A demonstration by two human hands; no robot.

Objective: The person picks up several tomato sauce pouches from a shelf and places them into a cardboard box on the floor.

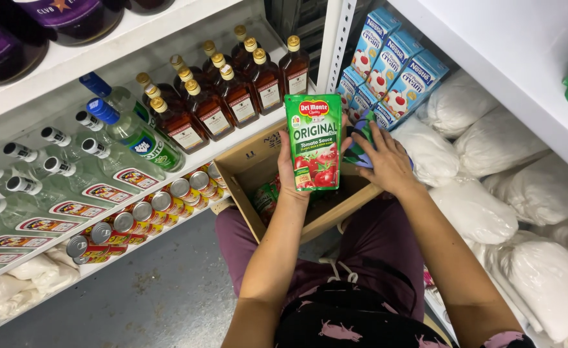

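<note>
We hold a green tomato sauce pouch [313,143] upright in our left hand [288,169], its fingers wrapped around the pouch's lower left edge. The pouch is flat, glossy plastic, with red tomatoes pictured near the bottom, and it hangs above an open cardboard box [248,173] resting on our lap. More green packets [266,198] lie inside the box. Our right hand [386,164] is spread wide, palm down, pressing on a blue and green packet [359,149] at the box's right rim, just beside the pouch. On the left shelf [229,147] stand amber glass bottles [229,90] with gold caps, and round tins [143,216] below. To the right sit soft white sacks [474,209] and blue cream cartons [387,67].
</note>
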